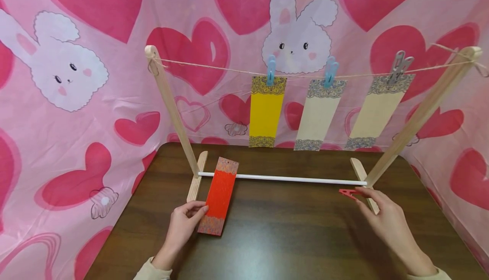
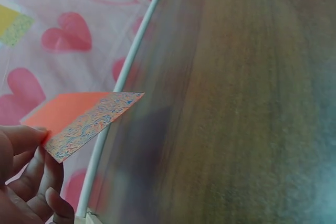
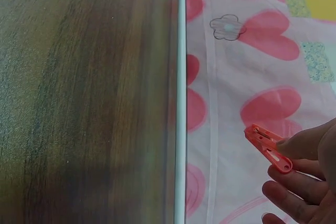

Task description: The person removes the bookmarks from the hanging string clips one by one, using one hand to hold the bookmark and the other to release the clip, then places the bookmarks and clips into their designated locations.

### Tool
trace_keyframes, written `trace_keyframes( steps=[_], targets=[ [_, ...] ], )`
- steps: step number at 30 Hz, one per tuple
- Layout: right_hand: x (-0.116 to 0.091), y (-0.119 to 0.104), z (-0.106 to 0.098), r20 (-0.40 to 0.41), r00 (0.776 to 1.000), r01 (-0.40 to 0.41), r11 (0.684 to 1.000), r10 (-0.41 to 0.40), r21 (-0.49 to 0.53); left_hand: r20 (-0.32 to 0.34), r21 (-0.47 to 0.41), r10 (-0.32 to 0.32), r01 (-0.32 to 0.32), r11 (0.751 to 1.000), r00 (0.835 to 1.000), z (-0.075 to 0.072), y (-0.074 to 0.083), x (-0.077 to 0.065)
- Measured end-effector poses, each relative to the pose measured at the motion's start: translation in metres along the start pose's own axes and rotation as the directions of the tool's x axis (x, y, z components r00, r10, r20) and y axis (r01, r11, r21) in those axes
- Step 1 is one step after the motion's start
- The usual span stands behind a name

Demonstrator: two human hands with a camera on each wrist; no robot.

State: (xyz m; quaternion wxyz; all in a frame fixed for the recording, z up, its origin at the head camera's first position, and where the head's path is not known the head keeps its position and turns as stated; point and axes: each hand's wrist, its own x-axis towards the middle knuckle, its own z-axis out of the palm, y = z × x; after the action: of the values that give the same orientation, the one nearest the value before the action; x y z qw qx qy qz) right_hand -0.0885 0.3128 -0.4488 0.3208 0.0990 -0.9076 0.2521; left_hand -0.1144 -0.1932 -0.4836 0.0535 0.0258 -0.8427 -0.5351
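- Cream sleeves point(image 1: 153, 271) nearest the camera, a person works over a brown table point(image 1: 275, 229).
- Left hand point(image 1: 182, 225) pinches a red card point(image 1: 222, 190) by its edge, the card slanting up and away to that hand's right.
- Right hand point(image 1: 387, 218) pinches a red clothespin point(image 1: 348, 193) just left of its fingertips.
- Beyond and above both hands, a string point(image 1: 214, 66) carries one yellow card point(image 1: 265, 116) and two pale cards point(image 1: 318, 116), clipped by blue pegs point(image 1: 271, 72) and a grey peg point(image 1: 397, 68).

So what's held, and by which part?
Left hand: red rectangular card, low on its left edge. Right hand: red plastic clothespin, by its handle end.
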Motion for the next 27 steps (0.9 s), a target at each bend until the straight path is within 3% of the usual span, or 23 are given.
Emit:
trace_keyframes(
  steps=[6,27],
  targets=[
    [-0.001,0.002,-0.001,0.038,0.998,-0.052,0.998,0.053,-0.029,0.024,0.025,-0.022,0.022,0.999,0.999,-0.001,-0.006,-0.004],
    [-0.006,0.008,0.006,0.062,0.993,-0.097,0.995,0.098,-0.031,0.053,0.12,-0.095,0.088,0.989,0.994,-0.006,-0.016,-0.011]
  ],
)
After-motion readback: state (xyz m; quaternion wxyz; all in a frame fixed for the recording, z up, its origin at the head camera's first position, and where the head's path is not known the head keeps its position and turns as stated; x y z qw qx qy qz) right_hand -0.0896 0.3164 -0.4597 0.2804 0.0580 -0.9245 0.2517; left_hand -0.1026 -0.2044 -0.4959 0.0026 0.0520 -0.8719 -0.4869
